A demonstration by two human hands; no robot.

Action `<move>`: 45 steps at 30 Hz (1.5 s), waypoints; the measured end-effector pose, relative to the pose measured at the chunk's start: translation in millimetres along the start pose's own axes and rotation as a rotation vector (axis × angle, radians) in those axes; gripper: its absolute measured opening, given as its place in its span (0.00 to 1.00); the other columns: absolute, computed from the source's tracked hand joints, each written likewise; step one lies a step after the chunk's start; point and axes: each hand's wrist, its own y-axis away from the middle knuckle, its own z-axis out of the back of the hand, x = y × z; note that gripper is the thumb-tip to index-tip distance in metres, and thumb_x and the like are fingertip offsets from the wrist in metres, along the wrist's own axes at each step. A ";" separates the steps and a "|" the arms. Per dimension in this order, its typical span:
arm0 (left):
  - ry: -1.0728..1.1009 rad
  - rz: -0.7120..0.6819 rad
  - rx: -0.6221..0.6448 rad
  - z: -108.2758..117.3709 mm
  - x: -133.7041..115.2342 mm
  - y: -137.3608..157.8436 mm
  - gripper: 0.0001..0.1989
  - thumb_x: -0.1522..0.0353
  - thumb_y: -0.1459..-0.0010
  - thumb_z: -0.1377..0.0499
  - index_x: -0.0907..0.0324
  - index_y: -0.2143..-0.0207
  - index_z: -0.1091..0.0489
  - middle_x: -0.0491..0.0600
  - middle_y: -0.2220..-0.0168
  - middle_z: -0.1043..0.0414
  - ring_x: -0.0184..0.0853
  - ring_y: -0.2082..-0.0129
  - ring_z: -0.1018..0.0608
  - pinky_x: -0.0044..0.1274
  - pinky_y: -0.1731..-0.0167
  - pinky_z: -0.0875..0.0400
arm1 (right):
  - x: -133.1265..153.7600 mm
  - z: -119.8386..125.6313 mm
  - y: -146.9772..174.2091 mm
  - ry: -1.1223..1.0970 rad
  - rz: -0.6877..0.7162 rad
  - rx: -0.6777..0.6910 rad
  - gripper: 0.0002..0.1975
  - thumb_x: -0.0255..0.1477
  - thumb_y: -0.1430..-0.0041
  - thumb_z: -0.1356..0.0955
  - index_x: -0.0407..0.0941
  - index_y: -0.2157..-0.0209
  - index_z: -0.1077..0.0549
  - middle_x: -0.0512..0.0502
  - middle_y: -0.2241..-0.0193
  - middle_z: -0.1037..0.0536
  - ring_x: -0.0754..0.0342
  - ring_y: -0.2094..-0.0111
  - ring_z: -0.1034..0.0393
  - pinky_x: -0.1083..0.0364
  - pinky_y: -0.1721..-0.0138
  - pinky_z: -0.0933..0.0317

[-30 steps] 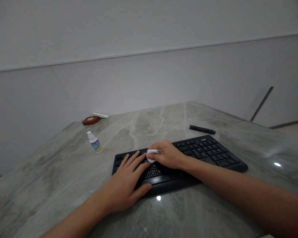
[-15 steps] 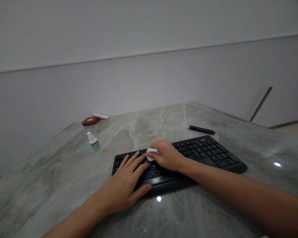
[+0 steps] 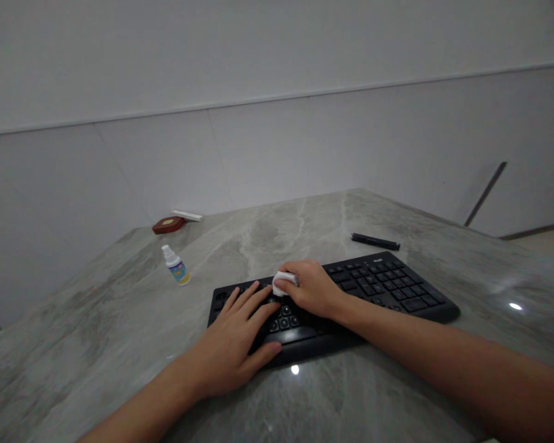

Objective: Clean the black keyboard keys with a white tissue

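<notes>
A black keyboard lies at a slant on the table in front of me. My left hand rests flat over its left part, fingers spread across the keys and thumb on the front edge. My right hand is closed around a crumpled white wipe, which it presses on the keys near the upper middle. Whether the wipe is tissue or cloth I cannot tell. The keys under both hands are hidden.
Left of the keyboard stands a small white spray bottle with a colourful label. A reddish-brown box and a thin white bar lie at the back left. Behind the keyboard is a black pen-like object. A wall borders the grey marbled table.
My right hand and the white wipe have shifted very slightly up over the keys. My left hand and the keyboard stay in place.
</notes>
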 end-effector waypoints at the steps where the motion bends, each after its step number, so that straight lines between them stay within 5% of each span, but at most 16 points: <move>1: 0.000 0.005 0.005 -0.1 0.1 -0.1 0.26 0.58 0.32 0.45 0.53 0.35 0.42 0.53 0.30 0.48 0.52 0.30 0.47 0.52 0.34 0.51 | 0.2 -0.1 0.2 0.004 -0.001 0.006 0.06 0.29 0.39 0.32 0.44 0.68 0.23 0.46 0.71 0.19 0.53 0.69 0.27 0.55 0.64 0.41; 20: -0.003 -0.026 -0.023 -3.2 3.2 1.0 0.26 0.58 0.32 0.45 0.52 0.34 0.43 0.54 0.30 0.48 0.52 0.30 0.46 0.53 0.35 0.50 | 1.1 2.9 -3.1 -0.177 -0.096 0.102 0.08 0.29 0.39 0.33 0.42 0.69 0.24 0.49 0.75 0.23 0.56 0.72 0.31 0.58 0.70 0.43; 28: 0.012 -0.003 -0.007 -0.4 0.4 -0.5 0.26 0.59 0.32 0.44 0.55 0.35 0.44 0.54 0.31 0.47 0.50 0.30 0.46 0.53 0.35 0.51 | 0.1 2.2 1.4 0.041 0.120 0.082 0.06 0.29 0.40 0.31 0.43 0.70 0.23 0.47 0.73 0.21 0.53 0.69 0.28 0.54 0.60 0.42; 36: 0.016 -0.017 0.013 1.0 2.7 2.2 0.28 0.59 0.32 0.45 0.54 0.33 0.45 0.54 0.30 0.50 0.51 0.30 0.48 0.55 0.36 0.52 | -7.7 31.5 -0.9 -0.054 -0.082 -0.061 0.07 0.31 0.39 0.33 0.43 0.68 0.25 0.47 0.72 0.21 0.53 0.69 0.28 0.55 0.65 0.41; 41: 0.035 -0.092 0.070 1.0 6.8 5.0 0.33 0.60 0.32 0.44 0.50 0.30 0.52 0.51 0.29 0.51 0.51 0.29 0.51 0.57 0.36 0.56 | -13.8 37.7 6.1 -0.025 -0.039 0.080 0.06 0.29 0.43 0.31 0.43 0.64 0.24 0.48 0.71 0.21 0.53 0.69 0.28 0.56 0.66 0.40; 45: 0.047 -0.152 0.036 4.8 9.1 5.0 0.31 0.63 0.34 0.42 0.52 0.32 0.48 0.52 0.31 0.45 0.52 0.30 0.48 0.57 0.36 0.55 | -13.7 29.4 10.4 -0.029 0.052 0.182 0.07 0.27 0.44 0.31 0.42 0.63 0.23 0.46 0.70 0.20 0.53 0.69 0.27 0.56 0.64 0.39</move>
